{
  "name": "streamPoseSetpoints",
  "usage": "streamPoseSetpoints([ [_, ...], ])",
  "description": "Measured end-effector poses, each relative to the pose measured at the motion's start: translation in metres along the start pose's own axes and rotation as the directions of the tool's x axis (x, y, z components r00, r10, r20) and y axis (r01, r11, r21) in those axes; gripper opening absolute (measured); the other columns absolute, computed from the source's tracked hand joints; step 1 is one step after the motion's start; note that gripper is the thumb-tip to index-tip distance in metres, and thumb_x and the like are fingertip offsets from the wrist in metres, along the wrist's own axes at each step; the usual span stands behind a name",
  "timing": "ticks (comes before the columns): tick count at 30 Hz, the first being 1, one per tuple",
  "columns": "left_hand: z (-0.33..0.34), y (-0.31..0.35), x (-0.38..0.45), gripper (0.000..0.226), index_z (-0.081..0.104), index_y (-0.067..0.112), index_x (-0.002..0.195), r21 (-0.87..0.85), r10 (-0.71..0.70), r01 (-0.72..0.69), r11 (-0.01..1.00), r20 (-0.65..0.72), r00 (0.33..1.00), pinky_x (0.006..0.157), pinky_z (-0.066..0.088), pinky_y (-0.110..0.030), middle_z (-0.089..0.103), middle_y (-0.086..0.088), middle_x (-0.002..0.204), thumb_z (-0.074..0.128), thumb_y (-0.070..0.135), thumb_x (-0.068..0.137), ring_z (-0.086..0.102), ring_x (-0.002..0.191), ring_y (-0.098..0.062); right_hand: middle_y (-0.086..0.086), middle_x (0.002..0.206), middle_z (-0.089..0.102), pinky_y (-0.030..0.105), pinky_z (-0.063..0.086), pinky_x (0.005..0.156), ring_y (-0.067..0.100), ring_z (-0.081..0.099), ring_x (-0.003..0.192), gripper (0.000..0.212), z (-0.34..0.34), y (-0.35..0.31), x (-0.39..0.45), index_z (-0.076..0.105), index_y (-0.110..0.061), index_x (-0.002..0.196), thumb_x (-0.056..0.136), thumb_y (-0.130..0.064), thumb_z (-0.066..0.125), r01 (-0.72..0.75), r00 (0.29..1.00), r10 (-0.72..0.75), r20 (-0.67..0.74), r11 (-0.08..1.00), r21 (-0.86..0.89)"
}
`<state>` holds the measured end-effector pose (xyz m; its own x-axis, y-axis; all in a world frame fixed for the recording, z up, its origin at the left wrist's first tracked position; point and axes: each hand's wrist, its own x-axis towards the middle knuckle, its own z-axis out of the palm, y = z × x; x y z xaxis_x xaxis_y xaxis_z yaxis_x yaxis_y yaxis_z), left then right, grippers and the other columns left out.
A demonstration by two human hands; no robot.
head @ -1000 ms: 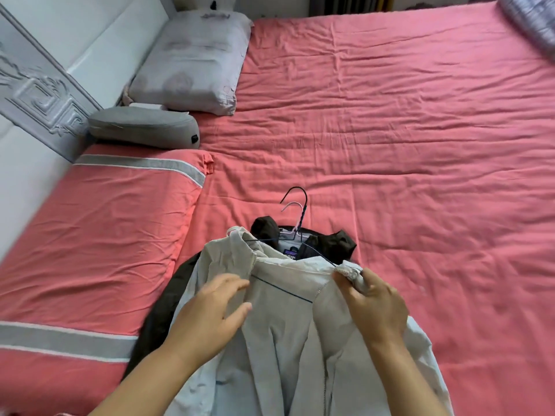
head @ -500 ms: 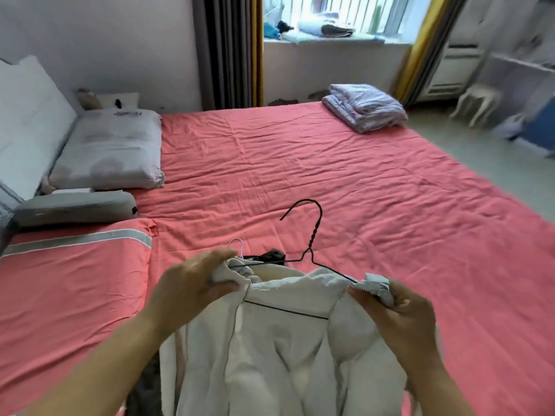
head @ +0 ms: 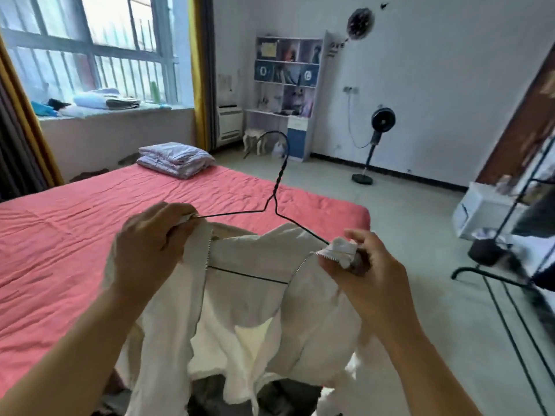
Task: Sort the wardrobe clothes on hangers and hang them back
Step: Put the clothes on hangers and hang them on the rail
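White jacket (head: pixel 249 313) hangs on one black wire hanger (head: pixel 271 205), held up over the bed's (head: pixel 75 235) near edge. We note the left hand (head: pixel 150 250) pinched shut on the left collar and hanger end; the right hand (head: pixel 360 271) pinches the right collar likewise. Zip open. Bed sheet is coral, creased, with one folded quilt (head: pixel 175 159) at its far corner. Beyond: bare floor (head: pixel 405 229), one standing fan (head: pixel 374 145), one shelf-desk (head: pixel 285 94), one barred window (head: pixel 90 49).

Daylit barred window (head: pixel 90 49), red bed (head: pixel 75 235), standing fan (head: pixel 378 142), white walls (head: pixel 450 70)
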<state>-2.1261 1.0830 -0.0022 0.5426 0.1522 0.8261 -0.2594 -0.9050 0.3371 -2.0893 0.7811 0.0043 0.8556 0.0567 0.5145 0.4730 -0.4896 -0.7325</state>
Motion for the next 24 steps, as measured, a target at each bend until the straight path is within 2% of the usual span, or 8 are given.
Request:
streamPoseSetpoints([
  [4,0.017,0.041,0.013,0.026,0.064,0.029,0.094,-0.134,0.03,-0.021,0.991,0.068,0.997,0.076,0.051,-0.04,0.057,0.011,0.107,0.048,0.045,0.085,0.06,0.088,-0.02,-0.022,0.125,0.046,0.008,0.041,0.088,-0.01,0.049,0.107,0.074,-0.065,-0.011,-0.029,0.055,-0.038,0.121,0.057,-0.074,0.068,0.042,0.998,-0.039,0.043,0.996,-0.077],
  [6,0.029,0.06,0.014,0.023,0.061,0.032,0.094,-0.202,0.058,-0.03,0.979,0.135,0.989,0.075,0.051,-0.041,0.06,0.016,0.102,0.045,0.047,0.085,0.06,0.087,-0.018,-0.029,0.118,0.052,0.002,0.039,0.083,-0.015,0.05,0.104,0.073,-0.096,-0.016,-0.042,0.052,-0.044,0.121,0.056,-0.075,0.062,0.0,0.993,0.005,0.115,0.999,-0.048],
  [8,0.042,0.085,0.013,0.022,0.059,0.034,0.094,-0.282,0.092,-0.038,0.959,0.182,0.979,0.074,0.05,-0.042,0.063,0.017,0.092,0.044,0.047,0.084,0.059,0.084,-0.017,-0.021,0.105,0.063,0.003,0.04,0.077,-0.011,0.056,0.097,0.066,-0.13,-0.018,-0.059,0.055,-0.047,0.118,0.059,-0.076,0.054,-0.036,0.991,0.043,0.124,0.997,-0.064],
  [11,0.064,0.125,0.01,0.021,0.059,0.035,0.093,-0.412,0.129,-0.03,0.911,0.213,0.968,0.076,0.05,-0.042,0.065,0.017,0.089,0.044,0.046,0.082,0.06,0.084,-0.016,-0.01,0.1,0.062,0.005,0.04,0.078,-0.006,0.056,0.095,0.045,-0.176,-0.023,-0.081,0.06,-0.052,0.105,0.071,-0.079,0.048,-0.085,0.99,0.102,0.099,0.984,-0.159],
  [16,0.106,0.201,0.0,0.015,0.058,0.048,0.088,-0.538,0.252,-0.057,0.841,0.296,0.921,0.078,0.05,-0.038,0.063,0.024,0.093,0.045,0.05,0.082,0.061,0.087,-0.012,-0.003,0.086,0.067,0.015,0.045,0.073,0.005,0.058,0.078,0.013,-0.247,-0.028,-0.116,0.071,-0.038,0.092,0.081,-0.038,0.065,-0.219,0.958,0.247,0.146,0.959,-0.182],
  [19,0.126,0.252,-0.013,0.012,0.055,0.056,0.086,-0.602,0.324,-0.073,0.795,0.32,0.89,0.073,0.051,-0.037,0.063,0.024,0.091,0.045,0.051,0.082,0.061,0.083,-0.013,0.004,0.079,0.069,0.019,0.045,0.065,0.014,0.055,0.069,0.012,-0.284,-0.021,-0.14,0.072,-0.022,0.09,0.088,-0.013,0.064,-0.274,0.947,0.292,0.131,0.951,-0.143],
  [21,0.132,0.28,-0.022,0.011,0.056,0.054,0.085,-0.664,0.347,-0.049,0.746,0.324,0.88,0.071,0.052,-0.038,0.063,0.023,0.09,0.048,0.047,0.082,0.062,0.08,-0.013,-0.001,0.067,0.063,0.015,0.039,0.057,0.009,0.048,0.062,0.012,-0.302,-0.017,-0.154,0.072,-0.017,0.082,0.087,-0.008,0.066,-0.278,0.956,0.282,0.078,0.959,-0.061],
  [24,0.13,0.328,-0.037,0.011,0.06,0.041,0.089,-0.75,0.399,-0.048,0.66,0.296,0.868,0.072,0.052,-0.037,0.064,0.023,0.091,0.053,0.041,0.081,0.062,0.081,-0.003,0.002,0.063,0.056,0.017,0.031,0.052,0.015,0.04,0.059,0.01,-0.334,-0.019,-0.183,0.074,-0.015,0.075,0.075,-0.024,0.069,-0.303,0.952,0.305,-0.007,0.95,0.079],
])
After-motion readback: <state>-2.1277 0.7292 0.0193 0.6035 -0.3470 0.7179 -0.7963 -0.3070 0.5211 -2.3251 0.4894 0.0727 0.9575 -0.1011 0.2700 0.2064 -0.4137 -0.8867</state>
